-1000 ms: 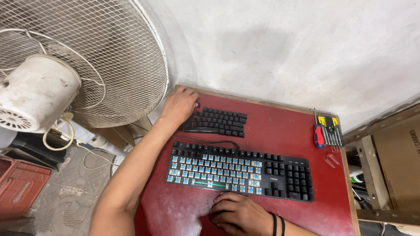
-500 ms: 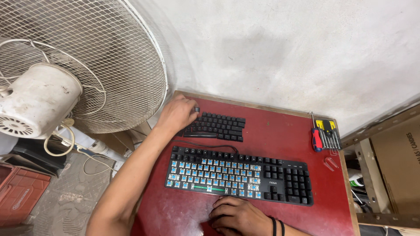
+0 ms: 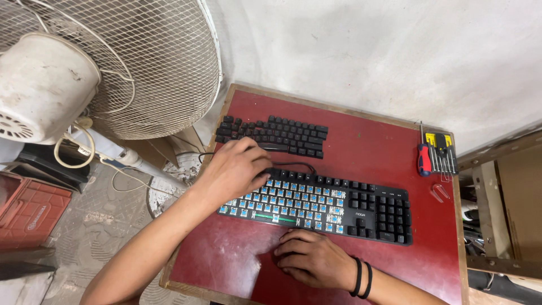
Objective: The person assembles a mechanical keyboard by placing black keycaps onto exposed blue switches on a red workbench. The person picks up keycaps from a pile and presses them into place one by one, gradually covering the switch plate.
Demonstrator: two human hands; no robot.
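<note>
Now left hand [image 3: 234, 169] fingers curl, perhaps pinching a keycap — right hand [image 3: 313, 260] flat.

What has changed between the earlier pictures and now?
The left hand moved from the far left end of the loose black keycap cluster toward the person, onto the upper-left corner of the black keyboard with exposed blue switches. The right hand, keyboard and keycaps stayed put.

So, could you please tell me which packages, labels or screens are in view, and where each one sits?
Screwdriver set pack: far right corner of the red table, flat, with a yellow card and a red handle.
Cardboard box: right of the table, plain brown.
Screens: none.
</note>
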